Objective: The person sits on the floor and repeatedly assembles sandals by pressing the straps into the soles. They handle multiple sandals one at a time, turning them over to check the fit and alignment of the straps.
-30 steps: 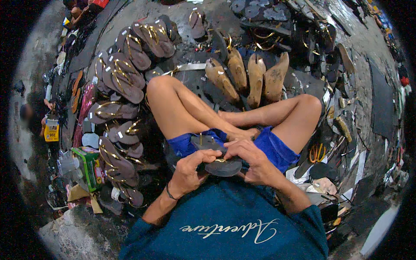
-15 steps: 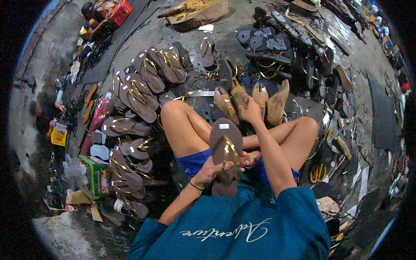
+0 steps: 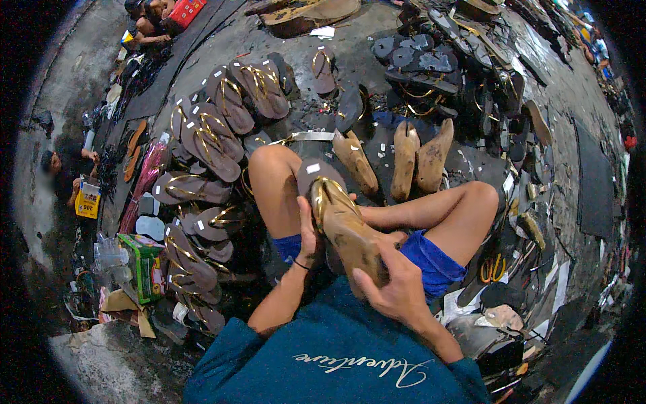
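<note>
1. Observed brown flip-flop (image 3: 328, 171) near the centre of view, held up in left hand (image 3: 309, 240), toe end toward 11 o'clock with white label (image 3: 313, 169) on it.
2. Recorded left fingers as holding the flip-flop by its 9 o'clock side, with thumb pointing to 12 along the edge and fingertips just showing past the 3 o'clock edge.
3. Found wooden shoe last (image 3: 354, 242) in right hand (image 3: 402, 286); noted right fingers closed about its heel end, thumb along the side facing 6 o'clock.
4. Traced long axis of the last from 11 o'clock (toe) to 5 o'clock (heel), roughly in line with the flip-flop and lying over it.
5. Took bearings: from right fingers, body of the last toward 10 to 11 o'clock; from left fingers, gold strap (image 3: 321, 195) toward 1 o'clock. Judged left hand the nearer to the strap.
6. Saw toe of the last meeting the strap; could not tell how far under.
7. Logged three other wooden lasts (image 3: 434, 158) between 12 and 2 o'clock; arc of gold-strapped flip-flops (image 3: 239, 121) from 8 to 11.
</note>
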Action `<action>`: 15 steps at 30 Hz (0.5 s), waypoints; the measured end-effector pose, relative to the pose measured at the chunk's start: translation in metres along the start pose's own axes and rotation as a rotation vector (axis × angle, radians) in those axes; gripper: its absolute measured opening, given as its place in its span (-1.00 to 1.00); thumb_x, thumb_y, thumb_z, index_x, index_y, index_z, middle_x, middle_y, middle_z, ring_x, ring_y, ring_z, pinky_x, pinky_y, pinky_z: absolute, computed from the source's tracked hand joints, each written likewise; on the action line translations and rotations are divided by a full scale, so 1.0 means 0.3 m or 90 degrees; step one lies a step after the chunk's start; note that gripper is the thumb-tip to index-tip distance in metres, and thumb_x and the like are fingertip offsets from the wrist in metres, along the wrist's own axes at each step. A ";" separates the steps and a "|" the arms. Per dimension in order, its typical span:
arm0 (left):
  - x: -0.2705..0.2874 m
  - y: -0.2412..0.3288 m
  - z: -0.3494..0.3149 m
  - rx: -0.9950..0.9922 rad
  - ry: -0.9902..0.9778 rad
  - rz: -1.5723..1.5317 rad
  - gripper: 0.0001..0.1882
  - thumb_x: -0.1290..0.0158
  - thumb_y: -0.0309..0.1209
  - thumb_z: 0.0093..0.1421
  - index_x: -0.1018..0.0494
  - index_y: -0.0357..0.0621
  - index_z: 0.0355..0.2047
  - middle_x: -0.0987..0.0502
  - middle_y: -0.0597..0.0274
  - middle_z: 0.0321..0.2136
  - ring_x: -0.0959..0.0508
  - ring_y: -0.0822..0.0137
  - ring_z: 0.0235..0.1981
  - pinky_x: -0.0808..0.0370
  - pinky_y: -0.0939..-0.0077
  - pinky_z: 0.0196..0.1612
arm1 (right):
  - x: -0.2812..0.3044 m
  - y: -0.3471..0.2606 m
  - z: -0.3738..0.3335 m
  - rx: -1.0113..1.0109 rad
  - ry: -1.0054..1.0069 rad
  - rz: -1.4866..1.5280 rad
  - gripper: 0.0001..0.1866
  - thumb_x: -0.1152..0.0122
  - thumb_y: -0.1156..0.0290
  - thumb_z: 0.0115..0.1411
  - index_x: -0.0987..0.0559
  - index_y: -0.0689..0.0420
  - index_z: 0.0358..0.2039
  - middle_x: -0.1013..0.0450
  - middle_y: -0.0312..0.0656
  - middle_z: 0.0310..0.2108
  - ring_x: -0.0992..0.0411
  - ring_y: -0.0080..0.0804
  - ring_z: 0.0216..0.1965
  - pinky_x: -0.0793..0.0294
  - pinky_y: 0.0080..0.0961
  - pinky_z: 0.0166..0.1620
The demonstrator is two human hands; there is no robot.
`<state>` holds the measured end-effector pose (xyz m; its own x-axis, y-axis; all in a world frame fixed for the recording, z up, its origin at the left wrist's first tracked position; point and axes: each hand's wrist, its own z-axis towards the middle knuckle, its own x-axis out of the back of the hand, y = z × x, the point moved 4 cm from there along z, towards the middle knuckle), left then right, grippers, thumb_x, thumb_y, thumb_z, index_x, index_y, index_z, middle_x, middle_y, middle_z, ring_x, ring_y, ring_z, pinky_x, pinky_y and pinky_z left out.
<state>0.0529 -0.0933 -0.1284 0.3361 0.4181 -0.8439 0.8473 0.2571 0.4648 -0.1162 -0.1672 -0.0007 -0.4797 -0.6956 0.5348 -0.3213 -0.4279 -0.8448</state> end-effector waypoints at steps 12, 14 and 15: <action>0.009 0.014 -0.041 -0.064 0.224 0.124 -0.01 0.57 0.41 0.20 -0.14 -0.25 0.24 -0.39 -0.13 0.06 -0.46 0.07 0.06 -0.40 0.19 0.15 | -0.231 -0.032 0.157 0.081 0.092 -0.153 -0.39 -0.28 0.27 0.03 -0.39 0.35 0.04 -0.43 0.17 -0.06 -0.45 0.03 -0.03 -0.45 -0.24 0.00; 0.026 0.013 -0.030 -0.066 0.202 0.112 0.00 0.58 0.41 0.20 -0.15 -0.25 0.23 -0.42 -0.13 0.03 -0.48 0.07 0.03 -0.43 0.19 0.12 | -0.247 -0.038 0.176 0.079 0.100 -0.151 -0.40 -0.27 0.28 0.03 -0.39 0.36 0.04 -0.44 0.16 -0.07 -0.46 0.02 -0.06 -0.46 -0.24 -0.01; 0.035 0.016 -0.027 -0.086 0.219 0.084 -0.03 0.59 0.38 0.22 -0.17 -0.26 0.22 -0.45 -0.12 -0.01 -0.51 0.06 -0.01 -0.46 0.19 0.09 | -0.255 -0.045 0.183 0.078 0.102 -0.149 -0.40 -0.27 0.28 0.03 -0.39 0.35 0.04 -0.44 0.16 -0.07 -0.47 0.03 -0.06 -0.46 -0.24 -0.01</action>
<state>0.0571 -0.0807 -0.1330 0.2615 0.7175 -0.6457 0.7364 0.2841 0.6140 -0.0304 -0.1399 -0.0311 -0.5300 -0.4747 0.7027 -0.3420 -0.6386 -0.6894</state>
